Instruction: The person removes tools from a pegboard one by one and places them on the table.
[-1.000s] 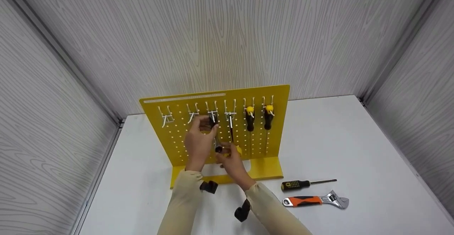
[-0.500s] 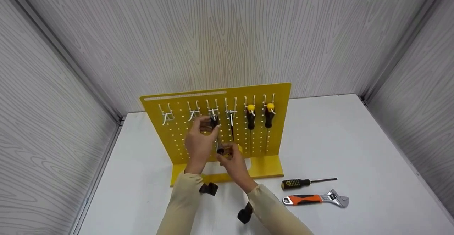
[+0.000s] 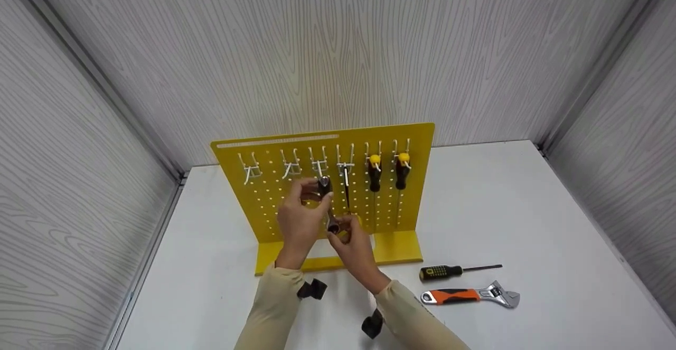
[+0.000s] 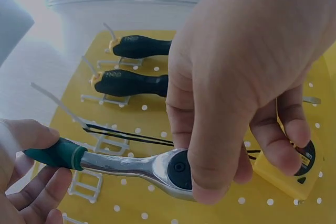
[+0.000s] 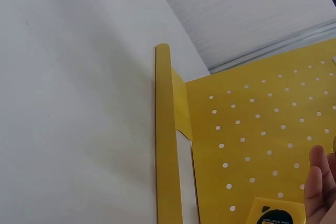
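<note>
A ratchet wrench (image 4: 123, 165) with a green grip and a polished metal head is held in front of the yellow pegboard (image 3: 296, 207). My left hand (image 3: 300, 222) pinches its grip between thumb and fingers, just below the third hook from the left (image 3: 319, 167). Lower down, my right hand (image 3: 357, 245) grips the ratchet's head; its fingers hide part of the head in the left wrist view. Whether the grip's end touches that hook is hidden. Beside the right hand, a yellow tape measure (image 4: 289, 177) hangs by a black cord from the neighbouring hook.
Two screwdrivers (image 3: 374, 176) with black handles hang at the board's right. White hooks (image 3: 252, 171) project at its left. On the white table lie another screwdriver (image 3: 441, 273) and an orange-handled adjustable wrench (image 3: 457, 296). The board's base (image 5: 165, 129) shows in the right wrist view.
Both hands and the ratchet wrench have shifted slightly down and to the right, drawing the grip's end below the third hook. The tools on the table lie unmoved.
</note>
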Tool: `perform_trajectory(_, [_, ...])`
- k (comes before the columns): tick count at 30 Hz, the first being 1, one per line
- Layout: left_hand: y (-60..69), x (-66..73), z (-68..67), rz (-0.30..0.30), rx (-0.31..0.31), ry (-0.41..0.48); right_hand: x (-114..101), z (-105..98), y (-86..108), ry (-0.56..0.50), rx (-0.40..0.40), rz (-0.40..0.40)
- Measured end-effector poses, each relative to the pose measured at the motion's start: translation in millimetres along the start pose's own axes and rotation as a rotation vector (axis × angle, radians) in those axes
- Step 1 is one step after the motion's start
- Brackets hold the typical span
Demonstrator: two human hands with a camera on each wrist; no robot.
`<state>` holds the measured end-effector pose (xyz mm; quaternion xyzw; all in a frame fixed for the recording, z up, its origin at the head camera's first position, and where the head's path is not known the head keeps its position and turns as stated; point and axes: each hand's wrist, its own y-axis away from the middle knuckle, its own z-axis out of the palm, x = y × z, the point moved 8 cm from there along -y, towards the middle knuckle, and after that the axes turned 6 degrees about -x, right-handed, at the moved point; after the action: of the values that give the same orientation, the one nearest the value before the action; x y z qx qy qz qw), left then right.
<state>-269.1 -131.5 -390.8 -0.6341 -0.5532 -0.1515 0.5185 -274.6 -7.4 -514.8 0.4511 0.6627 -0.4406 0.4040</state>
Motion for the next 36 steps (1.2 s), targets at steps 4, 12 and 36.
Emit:
perform_trajectory(4, [2.8,5.2,0.8,0.023,-0.007,-0.008,-1.8,-3.1,4.3,-0.004,-0.005,-0.021])
perform_trajectory(12, [20.4,10.3,4.2,0.084,0.005,0.006,2.3,-2.9,24.1,0.03,0.0,-0.011])
perform_trajectory(36, [60.2,6.9,27.6,0.201,-0.176,-0.11,16.2,-58.4,74.0,0.446,0.043,-0.186])
